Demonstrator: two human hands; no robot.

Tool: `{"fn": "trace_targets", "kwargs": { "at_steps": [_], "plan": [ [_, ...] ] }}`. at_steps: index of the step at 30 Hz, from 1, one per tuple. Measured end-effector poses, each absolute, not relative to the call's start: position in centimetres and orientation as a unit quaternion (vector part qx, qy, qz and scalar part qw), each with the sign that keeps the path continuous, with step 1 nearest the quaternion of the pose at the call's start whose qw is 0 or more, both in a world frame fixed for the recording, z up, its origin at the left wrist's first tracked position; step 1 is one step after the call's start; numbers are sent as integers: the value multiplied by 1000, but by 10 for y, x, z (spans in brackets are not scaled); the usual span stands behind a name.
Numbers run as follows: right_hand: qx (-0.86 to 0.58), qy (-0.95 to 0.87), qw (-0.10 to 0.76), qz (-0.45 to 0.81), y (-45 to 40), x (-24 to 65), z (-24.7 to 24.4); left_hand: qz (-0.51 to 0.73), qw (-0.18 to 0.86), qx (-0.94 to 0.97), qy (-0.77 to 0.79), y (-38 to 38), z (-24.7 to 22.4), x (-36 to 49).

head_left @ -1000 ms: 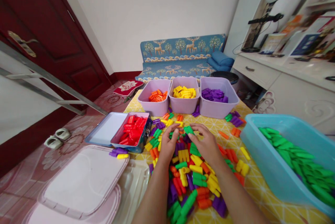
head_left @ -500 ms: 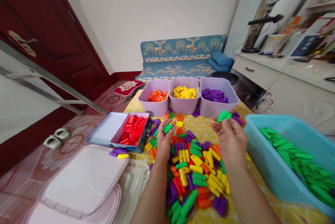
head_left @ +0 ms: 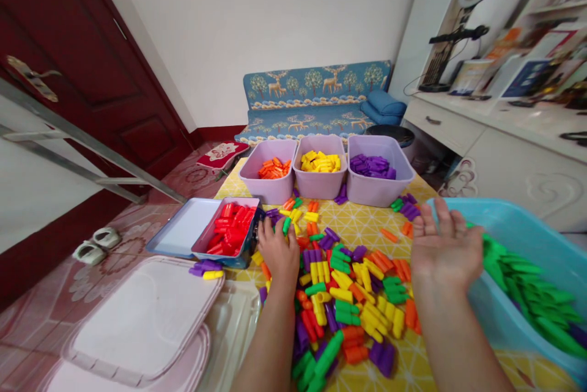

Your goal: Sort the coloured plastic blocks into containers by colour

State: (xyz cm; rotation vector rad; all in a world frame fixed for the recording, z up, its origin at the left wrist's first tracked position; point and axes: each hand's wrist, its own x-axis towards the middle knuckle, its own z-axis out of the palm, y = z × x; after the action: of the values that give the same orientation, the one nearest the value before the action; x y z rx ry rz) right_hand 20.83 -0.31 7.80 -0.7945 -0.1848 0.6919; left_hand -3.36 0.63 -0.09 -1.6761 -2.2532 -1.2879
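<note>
My left hand [head_left: 278,252] is palm down over the left side of a mixed pile of bullet-shaped plastic blocks [head_left: 342,279]. A green block [head_left: 287,225] shows between its curled fingers. My right hand [head_left: 444,251] is palm up with the fingers spread, and nothing lies in it. It is at the near-left rim of a blue tub [head_left: 440,211], which holds many green blocks [head_left: 527,276]. Red blocks [head_left: 233,227] fill an open tin [head_left: 247,251] just left of my left hand. The pile mixes green, yellow, orange, purple and red.
Three lilac bins stand along the far table edge: one with orange blocks [head_left: 275,167], one with yellow blocks [head_left: 320,161], one with purple blocks [head_left: 372,166]. Pale lids [head_left: 151,312] lie at the left, with purple and yellow blocks on one. A patterned sofa [head_left: 312,98] is beyond.
My right hand has moved right to the blue tub, opened and turned palm up; its green blocks have left it. My left hand has turned palm down and lowered leftward onto the pile.
</note>
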Motion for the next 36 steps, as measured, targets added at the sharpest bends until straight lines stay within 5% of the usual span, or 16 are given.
{"fn": "trace_targets", "kwargs": {
  "at_steps": [7,11,15,22,31,36],
  "plan": [
    [-493,-375,585,524,2,166,47,-493,-177,-617,-588,18,-18,-30],
    [-491,-510,469,528,1,143,29,-525,-346,-590,-507,17,-12,-26],
    [-486,-585,454,464,1,135,20,-511,-449,-591,-434,10,1,-21],
    [-490,-647,472,344,-1,135,24,-446,-398,-679,-427,-1,6,-19],
    [-450,-626,467,433,-6,135,38,-431,-381,-716,-395,0,9,-17],
    [-469,-433,677,367,-5,156,59,-396,-350,-739,-418,-2,13,-18]
  ]
}}
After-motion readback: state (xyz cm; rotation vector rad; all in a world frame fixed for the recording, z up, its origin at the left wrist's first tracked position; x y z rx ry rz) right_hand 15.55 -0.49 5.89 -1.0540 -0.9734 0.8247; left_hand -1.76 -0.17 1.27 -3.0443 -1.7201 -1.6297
